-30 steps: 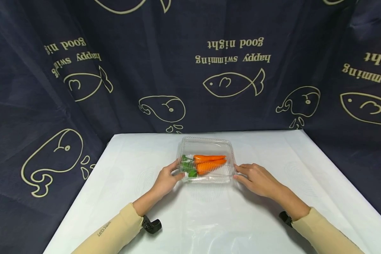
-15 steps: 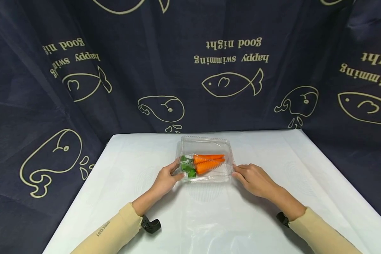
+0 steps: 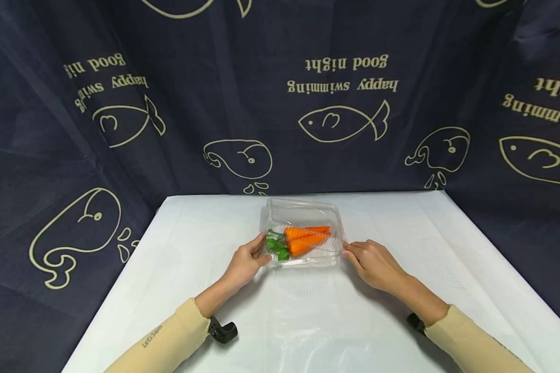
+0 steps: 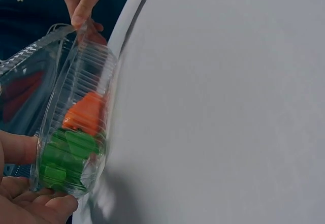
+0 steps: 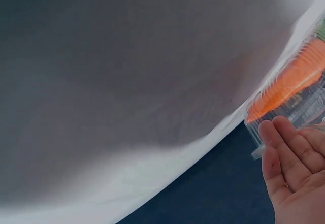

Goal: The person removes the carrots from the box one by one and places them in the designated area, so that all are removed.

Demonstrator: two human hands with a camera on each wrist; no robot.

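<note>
A clear plastic clamshell box (image 3: 303, 211) lies near the middle of the white table. Inside are orange carrots (image 3: 309, 242) with green tops (image 3: 276, 243) toward the left end. My left hand (image 3: 243, 267) grips the near left corner, thumb in front and fingers round the side. At the near right corner my right hand (image 3: 375, 264) pinches the rim between thumb and fingers. The lid's front edge slants, higher at the left than at the right corner. In the left wrist view the lid (image 4: 25, 56) stands apart from the base (image 4: 104, 61), meeting it near the right hand.
The white table (image 3: 303, 321) runs out on both sides and in front of the box. A dark blue cloth (image 3: 280, 98) with fish and whale drawings hangs behind and along the sides. Black straps (image 3: 223, 330) sit at the wrists.
The lid's front edge has risen at the left and slants more across the carrots. My right hand has shifted slightly left at its corner; my left hand keeps its place.
</note>
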